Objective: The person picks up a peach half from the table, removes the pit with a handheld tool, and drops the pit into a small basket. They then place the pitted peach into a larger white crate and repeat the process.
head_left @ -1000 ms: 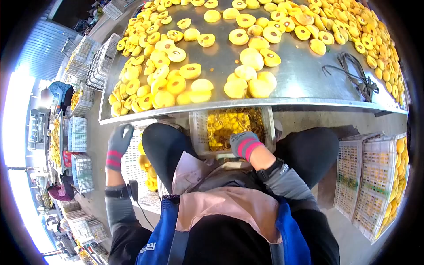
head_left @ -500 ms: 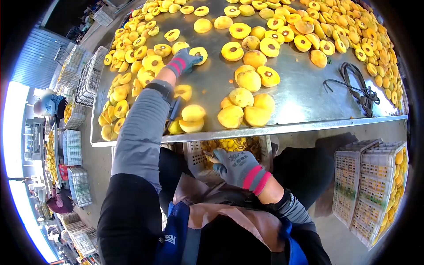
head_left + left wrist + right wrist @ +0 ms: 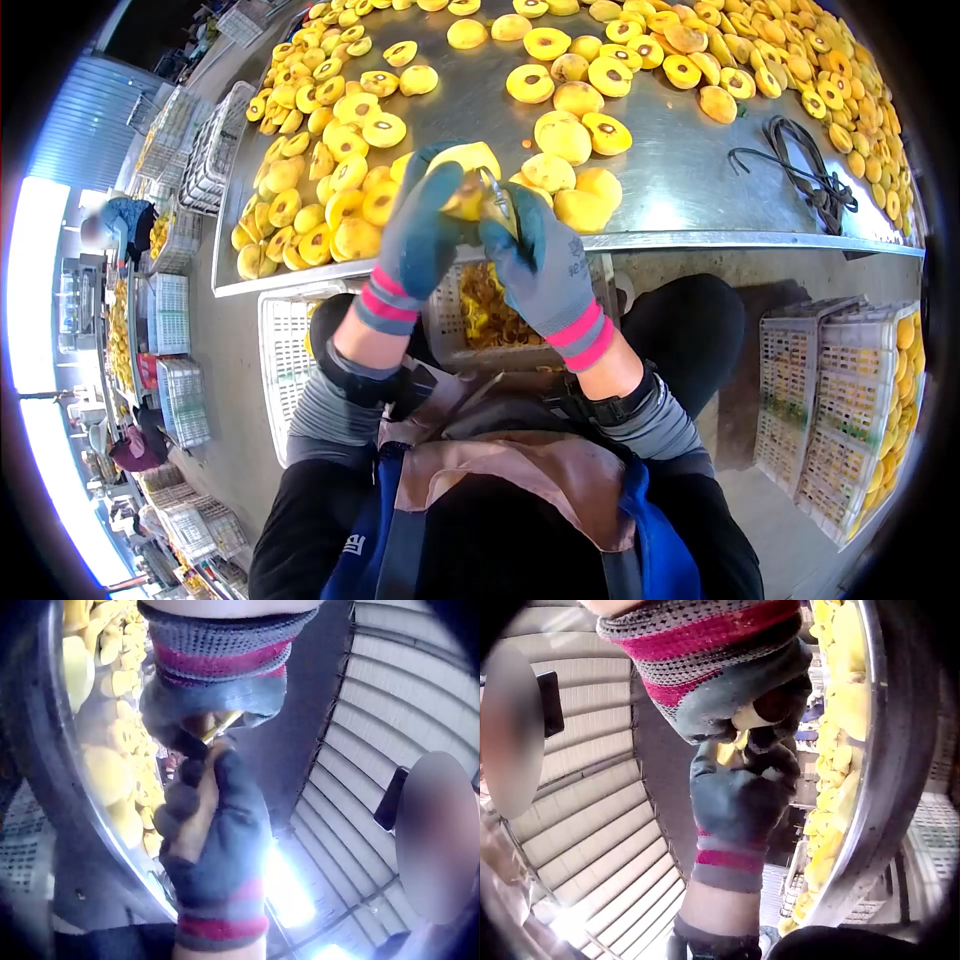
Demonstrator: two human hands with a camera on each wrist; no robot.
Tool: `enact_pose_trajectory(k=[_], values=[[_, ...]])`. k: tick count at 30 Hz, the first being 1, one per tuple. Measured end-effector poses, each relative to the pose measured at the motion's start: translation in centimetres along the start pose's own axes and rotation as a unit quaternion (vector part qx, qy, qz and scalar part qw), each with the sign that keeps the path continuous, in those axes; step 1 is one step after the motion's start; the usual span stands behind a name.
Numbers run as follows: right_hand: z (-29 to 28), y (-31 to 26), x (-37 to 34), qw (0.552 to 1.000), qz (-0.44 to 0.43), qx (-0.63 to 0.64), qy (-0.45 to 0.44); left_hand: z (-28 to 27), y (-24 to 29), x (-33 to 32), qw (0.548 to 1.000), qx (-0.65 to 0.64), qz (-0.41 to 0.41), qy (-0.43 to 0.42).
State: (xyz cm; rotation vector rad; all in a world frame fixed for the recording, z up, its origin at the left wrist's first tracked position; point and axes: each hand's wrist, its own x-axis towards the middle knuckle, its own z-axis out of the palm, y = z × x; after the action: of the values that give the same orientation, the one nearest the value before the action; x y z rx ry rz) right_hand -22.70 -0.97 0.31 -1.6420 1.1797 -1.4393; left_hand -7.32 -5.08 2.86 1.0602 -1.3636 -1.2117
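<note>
In the head view both gloved hands meet over the table's front edge. My left hand [image 3: 418, 235] holds a yellow peach half [image 3: 470, 158], fingers and thumb around its sides. My right hand [image 3: 548, 265] grips a small pitting tool [image 3: 497, 205], whose metal tip is at the fruit. The left wrist view shows the tool's tan handle [image 3: 198, 829] lying in the curled right fingers. A bit of yellow flesh [image 3: 726, 754] shows between the hands in the right wrist view; most of the fruit is covered there by the gloves.
Many peach halves [image 3: 345, 140] lie on the steel table [image 3: 690, 185], heaped thickest at right. A black cord [image 3: 815, 180] lies near its right edge. Below stands a crate [image 3: 448, 325] holding yellow and brown scraps. White crates [image 3: 790, 400] of fruit stand at right.
My left hand was low at left, reached onto the table to a peach half, and has brought it back to the middle. My right hand has risen from over the scrap crate to meet it.
</note>
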Motion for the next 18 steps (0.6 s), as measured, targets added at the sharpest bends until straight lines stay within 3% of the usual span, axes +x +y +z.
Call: enact_pose_trajectory(k=[2, 3, 9, 15, 16, 18], values=[[0.3, -0.2, -0.6, 1.0, -0.012, -0.011, 0.006, 0.5, -0.7, -1.3, 0.975, 0.173, 0.135, 0.022], [0.4, -0.2, -0.8, 1.0, -0.024, -0.01, 0.015, 1.2, -0.3, -1.7, 0.981, 0.115, 0.151, 0.037], [0.2, 0.1, -1.3, 0.997, -0.058, -0.034, 0.027, 1.7, -0.4, -2.2, 0.89, 0.357, 0.262, 0.107], [-0.6, 0.0, -1.8, 0.991, -0.095, -0.097, 0.007, 1.2, -0.3, -2.4, 0.942, 0.262, 0.198, 0.069], [-0.6, 0.2, -1.9, 0.987, -0.112, -0.112, 0.009, 1.5, 0.0, -2.3, 0.972, 0.169, 0.136, 0.085], [-0.9, 0.0, -2.0, 0.983, -0.111, -0.143, -0.019, 0.5, -0.6, -2.2, 0.921, 0.319, 0.215, 0.067]])
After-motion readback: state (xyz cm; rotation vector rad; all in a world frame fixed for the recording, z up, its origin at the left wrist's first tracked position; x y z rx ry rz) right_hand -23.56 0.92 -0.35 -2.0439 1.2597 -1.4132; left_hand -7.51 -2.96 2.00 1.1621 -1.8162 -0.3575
